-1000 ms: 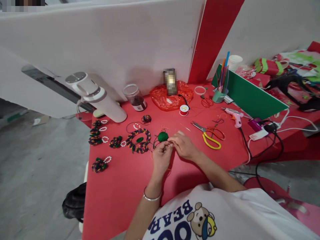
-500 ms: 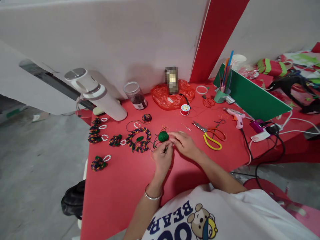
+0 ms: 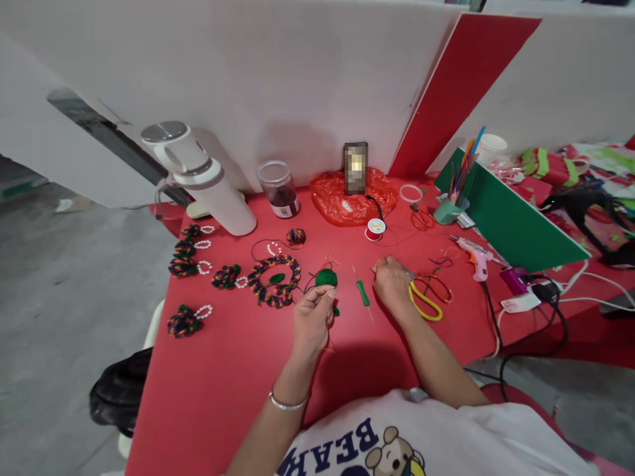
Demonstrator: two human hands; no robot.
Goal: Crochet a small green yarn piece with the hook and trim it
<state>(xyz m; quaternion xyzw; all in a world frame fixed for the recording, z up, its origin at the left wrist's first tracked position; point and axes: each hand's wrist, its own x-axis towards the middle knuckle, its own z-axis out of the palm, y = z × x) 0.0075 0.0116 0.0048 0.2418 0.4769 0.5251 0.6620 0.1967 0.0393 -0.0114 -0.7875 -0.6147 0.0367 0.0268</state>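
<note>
My left hand [image 3: 313, 317] is closed in a pinch just in front of a green yarn ball [image 3: 326, 277]; what its fingers grip is too small to make out, though a bit of green shows beside them. My right hand [image 3: 391, 283] lies low over the table with its fingers curled, covering the blades of the yellow-and-red scissors [image 3: 425, 308]; its fingertips' contents are hidden. Between the hands lies a green-handled hook tool [image 3: 364, 293]. A braided multicoloured yarn ring [image 3: 255, 276] with a green piece [image 3: 276, 279] inside it is left of my left hand.
Several yarn pieces with white bead loops, one here [image 3: 184, 322], line the left. Behind stand a tumbler [image 3: 223, 201], a jar [image 3: 280, 192], a red thread spool [image 3: 376, 229] and a red plastic bag [image 3: 327, 198]. A pink glue gun [image 3: 476, 256] with cables lies right.
My hands have parted: the right one moved right onto the scissors, while the left stayed near the green ball. The green-handled tool now shows between them. The view has shifted slightly.
</note>
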